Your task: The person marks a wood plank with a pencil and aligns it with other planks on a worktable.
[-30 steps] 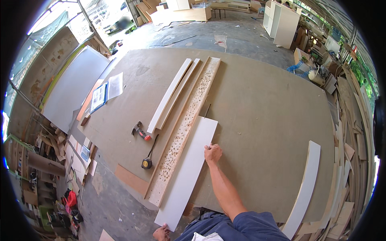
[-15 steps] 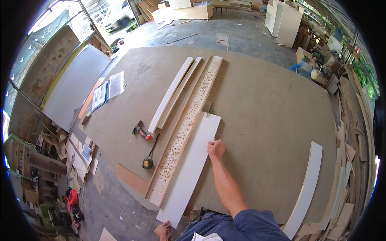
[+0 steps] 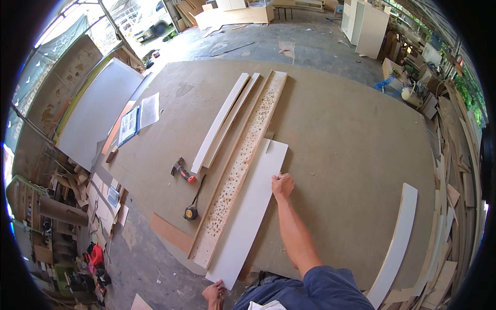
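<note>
A long white board (image 3: 247,217) lies on the brown worktable, its near end reaching past the table's edge. My right hand (image 3: 282,185) is closed on the board's right edge, toward the far end. At the near end, my left hand (image 3: 214,293) pinches the board's corner. Along the board's left side runs a long channel-shaped wooden piece (image 3: 238,170) with raised edges and brownish spots along its middle. A thin dark nail-like piece (image 3: 269,143) shows at the board's far end. Two narrow white-faced strips (image 3: 219,124) (image 3: 233,121) lie farther left.
A hammer (image 3: 183,171) and a tape measure (image 3: 190,212) lie left of the channel piece. A clipboard with papers (image 3: 129,125) sits at the table's left edge. Another white strip (image 3: 395,243) lies at the right; timber offcuts (image 3: 460,170) are stacked beyond.
The white board has slid slightly away from me along the channel piece, with both hands still on it. The whole view has shifted a little.
</note>
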Demonstrator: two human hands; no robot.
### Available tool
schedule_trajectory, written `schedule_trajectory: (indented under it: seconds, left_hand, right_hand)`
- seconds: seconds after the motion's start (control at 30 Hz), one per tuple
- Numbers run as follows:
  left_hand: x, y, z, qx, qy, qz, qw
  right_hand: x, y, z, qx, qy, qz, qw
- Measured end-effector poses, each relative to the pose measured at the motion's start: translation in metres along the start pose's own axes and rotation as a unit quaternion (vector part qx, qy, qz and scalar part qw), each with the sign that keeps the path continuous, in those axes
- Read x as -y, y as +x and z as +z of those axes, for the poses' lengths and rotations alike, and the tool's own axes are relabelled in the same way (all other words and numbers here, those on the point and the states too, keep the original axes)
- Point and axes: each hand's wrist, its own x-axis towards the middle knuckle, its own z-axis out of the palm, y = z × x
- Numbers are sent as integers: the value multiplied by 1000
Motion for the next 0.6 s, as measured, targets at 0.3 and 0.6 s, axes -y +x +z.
schedule_trajectory:
  seconds: [0.3,0.6]
  left_hand:
    - [-13,-10,32,30,12,-6,999]
    - [-12,-2,47,35,-1,-10,999]
  right_hand:
    - [6,32,5,9,-13,25,1000]
    - [8,50,6,3,-9,15,1000]
